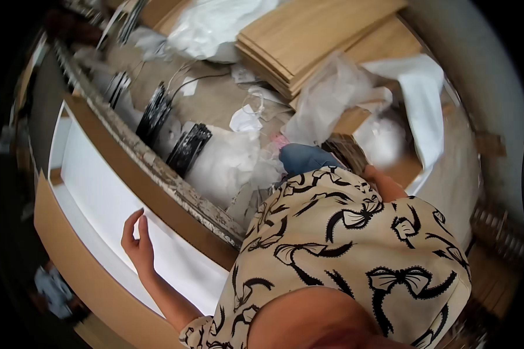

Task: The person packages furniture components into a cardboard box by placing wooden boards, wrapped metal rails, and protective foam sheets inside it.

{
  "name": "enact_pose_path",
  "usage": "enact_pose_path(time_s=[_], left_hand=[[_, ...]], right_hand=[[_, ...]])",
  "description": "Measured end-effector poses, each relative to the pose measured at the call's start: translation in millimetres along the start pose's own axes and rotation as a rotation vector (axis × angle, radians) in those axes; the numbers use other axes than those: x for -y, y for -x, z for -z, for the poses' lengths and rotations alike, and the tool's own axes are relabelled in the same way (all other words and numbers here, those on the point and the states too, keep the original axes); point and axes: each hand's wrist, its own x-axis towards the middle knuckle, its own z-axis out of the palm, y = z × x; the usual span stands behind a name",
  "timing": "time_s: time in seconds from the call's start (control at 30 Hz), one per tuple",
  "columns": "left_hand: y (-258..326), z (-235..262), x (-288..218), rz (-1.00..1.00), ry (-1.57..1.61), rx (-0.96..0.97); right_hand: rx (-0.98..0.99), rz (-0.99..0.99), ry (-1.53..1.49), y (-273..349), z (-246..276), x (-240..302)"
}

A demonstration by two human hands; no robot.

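My left hand (138, 243) hovers over a long cardboard box (93, 279) with a white inside, thumb and fingers apart and nothing between them. The box lies along a worn bench edge (151, 168). On my other side, my right hand (384, 183) reaches beside a carton (350, 121) that has crumpled clear plastic (384, 142) in it. The patterned sleeve and blur hide most of its fingers, so whether they hold anything is unclear. A white foam sheet (422, 110) drapes over the carton's far side.
Flat cardboard sheets (326, 35) are stacked at the back. Black strip bundles (189, 148) stand along the bench, near white plastic bags (221, 168). Another white bag (215, 26) lies at the far end. At far left, a person (58, 291) is partly visible.
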Motion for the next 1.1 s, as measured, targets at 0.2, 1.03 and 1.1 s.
enact_pose_path(time_s=[0.2,1.03,1.1], left_hand=[[-43,-79,-64,-0.322,-0.12,0.279],[18,-496,43,0.357,0.06,0.859],[9,-528,65,0.432,0.113,0.79]], right_hand=[[-0.26,-0.009,-0.276,22,-3,-29],[-0.44,0.358,0.417,-380,168,142],[-0.413,0.261,0.468,-418,164,130]])
